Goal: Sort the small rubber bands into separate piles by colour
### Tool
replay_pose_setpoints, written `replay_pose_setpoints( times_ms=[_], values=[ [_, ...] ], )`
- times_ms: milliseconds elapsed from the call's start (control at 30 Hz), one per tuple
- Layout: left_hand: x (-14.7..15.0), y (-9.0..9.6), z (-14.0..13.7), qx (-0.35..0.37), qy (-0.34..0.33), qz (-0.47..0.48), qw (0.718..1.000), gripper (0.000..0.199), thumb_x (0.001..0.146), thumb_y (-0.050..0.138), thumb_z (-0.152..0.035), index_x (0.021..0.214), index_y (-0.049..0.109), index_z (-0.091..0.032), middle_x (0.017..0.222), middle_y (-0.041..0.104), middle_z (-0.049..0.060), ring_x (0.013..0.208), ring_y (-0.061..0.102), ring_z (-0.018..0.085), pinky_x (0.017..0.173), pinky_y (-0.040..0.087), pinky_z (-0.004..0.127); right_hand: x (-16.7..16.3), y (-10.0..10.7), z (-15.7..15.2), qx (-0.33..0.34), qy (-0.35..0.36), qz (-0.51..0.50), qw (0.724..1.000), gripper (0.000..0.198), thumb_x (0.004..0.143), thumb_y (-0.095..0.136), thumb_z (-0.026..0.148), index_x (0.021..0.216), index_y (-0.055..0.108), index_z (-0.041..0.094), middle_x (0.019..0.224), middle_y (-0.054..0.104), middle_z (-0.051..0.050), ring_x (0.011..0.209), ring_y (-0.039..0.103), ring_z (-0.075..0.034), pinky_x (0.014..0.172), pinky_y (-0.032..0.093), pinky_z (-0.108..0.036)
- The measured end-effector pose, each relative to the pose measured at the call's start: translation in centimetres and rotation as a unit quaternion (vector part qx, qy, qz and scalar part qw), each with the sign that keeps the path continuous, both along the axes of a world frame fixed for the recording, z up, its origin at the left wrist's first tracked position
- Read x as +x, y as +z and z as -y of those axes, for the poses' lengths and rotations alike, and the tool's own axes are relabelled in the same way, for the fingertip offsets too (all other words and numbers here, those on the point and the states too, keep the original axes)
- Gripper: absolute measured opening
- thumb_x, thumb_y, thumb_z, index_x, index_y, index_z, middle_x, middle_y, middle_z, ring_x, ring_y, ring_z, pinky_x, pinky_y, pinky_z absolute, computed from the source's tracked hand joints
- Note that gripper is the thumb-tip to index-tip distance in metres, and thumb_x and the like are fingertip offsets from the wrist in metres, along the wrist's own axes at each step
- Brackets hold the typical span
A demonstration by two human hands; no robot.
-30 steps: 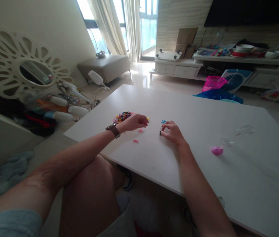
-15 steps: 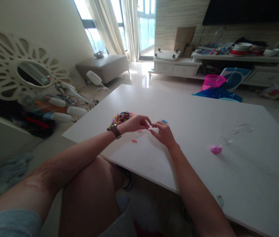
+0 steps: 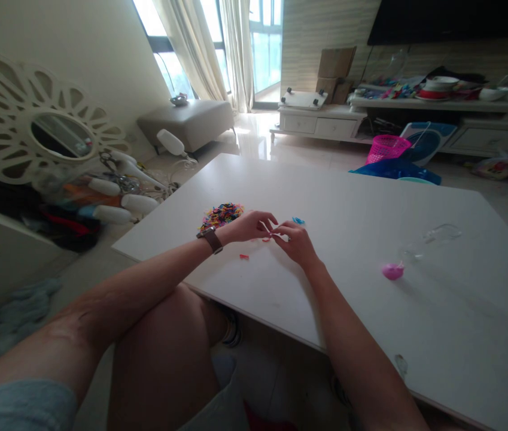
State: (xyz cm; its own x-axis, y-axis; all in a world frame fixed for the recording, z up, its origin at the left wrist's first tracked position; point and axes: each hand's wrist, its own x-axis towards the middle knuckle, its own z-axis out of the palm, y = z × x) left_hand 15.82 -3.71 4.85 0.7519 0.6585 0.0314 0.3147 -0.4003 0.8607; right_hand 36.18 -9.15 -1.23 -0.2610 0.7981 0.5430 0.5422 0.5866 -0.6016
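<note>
My left hand [image 3: 256, 226], with a watch on the wrist, is closed in a pinch over the white table. Its fingertips meet those of my right hand [image 3: 297, 242], which is also pinched and wears a ring. Between the fingertips is a tiny pink piece, mostly hidden, its kind too small to make out. Just below the fingers a small red strip [image 3: 265, 240] shows. Another red strip [image 3: 244, 257] lies nearer the front edge. Behind my left wrist sits a pile of small multicoloured pieces [image 3: 224, 214]. A few blue pieces [image 3: 298, 220] lie beyond my right hand.
On the right of the white table [image 3: 347, 209] are a pink round object [image 3: 392, 272] and a clear plastic item [image 3: 442, 233]. A small clear object [image 3: 401, 364] lies near the front edge. A lamp with white shades [image 3: 139, 202] stands close to the left edge.
My fingertips have come together, closing the small gap between the hands. The pink piece is now less visible, and a red strip shows below the fingers.
</note>
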Motion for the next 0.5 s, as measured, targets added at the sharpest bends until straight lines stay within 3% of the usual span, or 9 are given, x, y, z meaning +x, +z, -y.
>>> replay_pose_setpoints(
  times_ms=[200,367,500],
  values=[
    [-0.1,-0.5,-0.6,0.017,0.019,-0.013,1.0,0.034,0.081,0.076,-0.03,0.11,0.07,-0.012,0.085,0.078,0.01,0.075,0.073,0.018,0.064,0.055,0.023,0.0,0.2,0.1,-0.01,-0.008,0.003,1.0,0.011,0.092,0.064,0.026,0.088,0.074,0.025,0.087,0.07,-0.004,0.083,0.064,-0.021,0.078,0.048,-0.036],
    [-1.6,-1.5,-2.3,0.096,0.049,-0.067,0.992,0.025,0.076,0.072,-0.017,0.1,0.073,-0.013,0.08,0.077,0.007,0.069,0.071,0.015,0.062,0.053,0.021,0.1,0.2,0.2,-0.014,-0.016,-0.01,1.0,0.007,0.088,0.065,0.023,0.088,0.073,0.023,0.085,0.068,-0.003,0.08,0.063,-0.02,0.077,0.049,-0.036],
    [-3.3,-2.2,-3.2,0.143,0.041,-0.117,0.982,0.022,0.074,0.073,-0.019,0.095,0.076,-0.013,0.078,0.076,0.006,0.069,0.07,0.015,0.065,0.052,0.022,0.2,0.0,0.0,-0.017,-0.021,0.006,1.0,0.008,0.087,0.066,0.02,0.086,0.073,0.022,0.085,0.069,-0.004,0.083,0.062,-0.02,0.08,0.049,-0.036]
  ],
)
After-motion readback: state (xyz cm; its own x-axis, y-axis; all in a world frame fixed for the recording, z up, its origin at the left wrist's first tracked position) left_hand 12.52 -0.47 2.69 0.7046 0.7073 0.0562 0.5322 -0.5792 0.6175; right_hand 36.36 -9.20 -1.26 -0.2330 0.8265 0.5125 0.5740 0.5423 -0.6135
